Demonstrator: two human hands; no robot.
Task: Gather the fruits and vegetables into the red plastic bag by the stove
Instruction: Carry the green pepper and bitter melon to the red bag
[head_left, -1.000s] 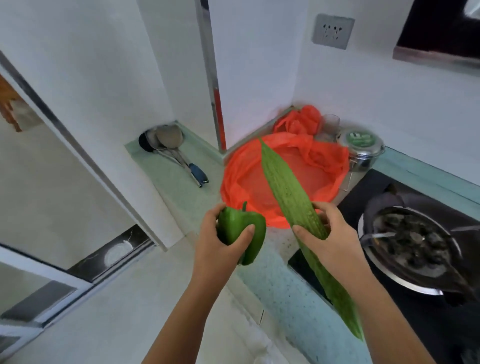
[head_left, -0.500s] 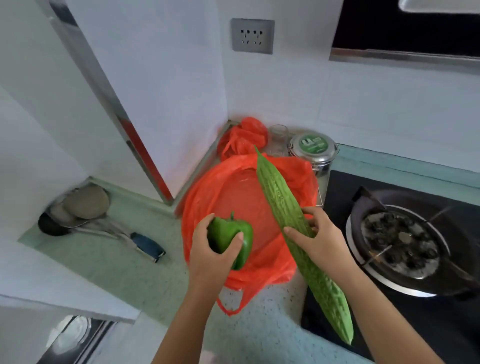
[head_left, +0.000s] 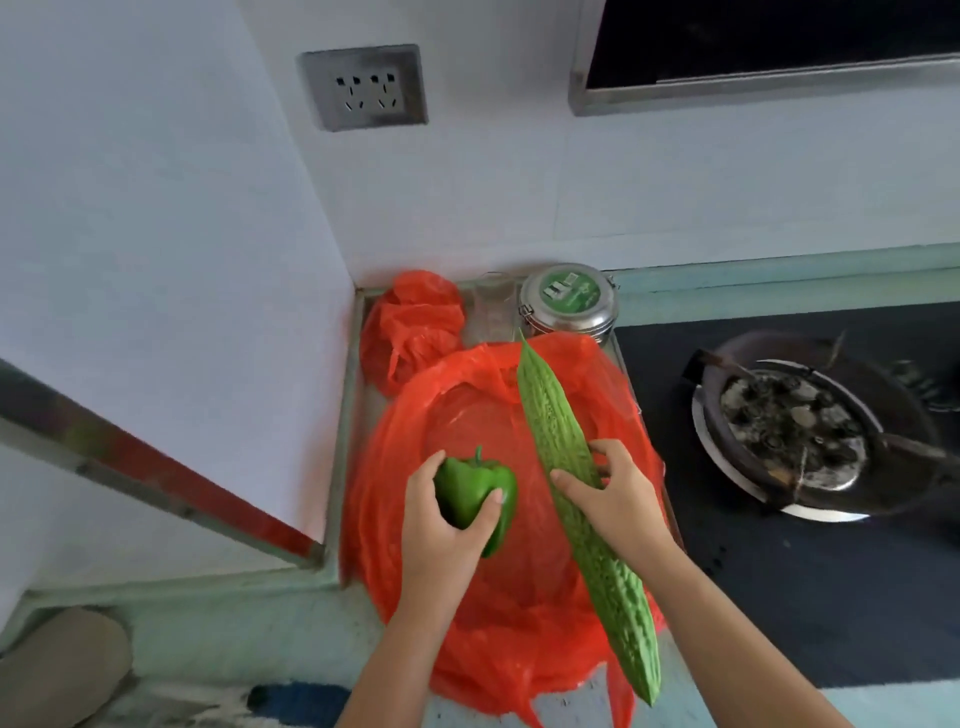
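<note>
Holding a green bell pepper (head_left: 475, 491) above the open red plastic bag (head_left: 415, 519), the left hand (head_left: 444, 535) curls round it. The right hand (head_left: 615, 499) grips a long bitter gourd (head_left: 582, 509) slanting over the bag, left of the stove burner (head_left: 795, 441).

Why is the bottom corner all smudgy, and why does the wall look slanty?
Head view: the tan utensil in the bottom-left corner is smeared by blur; head view: the wide-angle lens slants the metal frame by the wall; head view: the green pepper and bitter gourd look sharp in soft, even light.
</note>
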